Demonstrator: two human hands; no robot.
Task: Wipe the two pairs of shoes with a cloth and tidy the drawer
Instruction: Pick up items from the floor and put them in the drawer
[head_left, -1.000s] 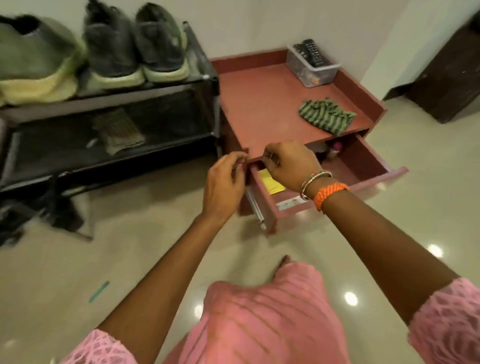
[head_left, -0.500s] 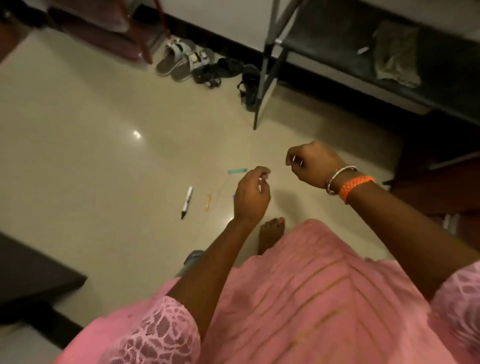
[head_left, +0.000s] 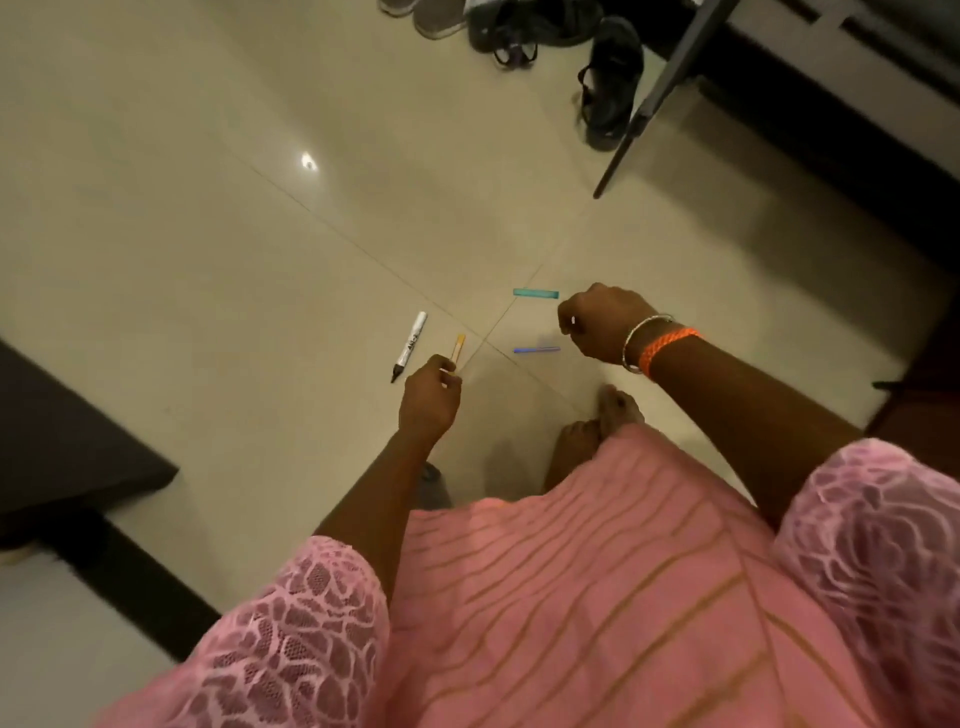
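I look down at the tiled floor; the drawer and the shoes on the rack are out of view. My left hand (head_left: 428, 400) hovers with curled fingers, and nothing shows in it. It overlaps the lower end of a yellow stick (head_left: 459, 347) that lies on the floor. My right hand (head_left: 602, 322), with bangles at the wrist, is curled into a loose fist above the floor with nothing visible in it. A black-and-white marker (head_left: 409, 345), a teal strip (head_left: 535, 293) and a blue pen (head_left: 536, 350) lie on the tiles around my hands.
Black sandals (head_left: 608, 78) and other footwear (head_left: 509, 31) lie at the top by the shoe rack's metal leg (head_left: 649, 104). A dark piece of furniture (head_left: 62, 457) stands at the left. My bare feet (head_left: 597, 421) and pink dress fill the bottom.
My view has swung from the open drawer down to the floor. Both hands left the drawer and now hang over the pens, lower and wider apart than half a second ago.
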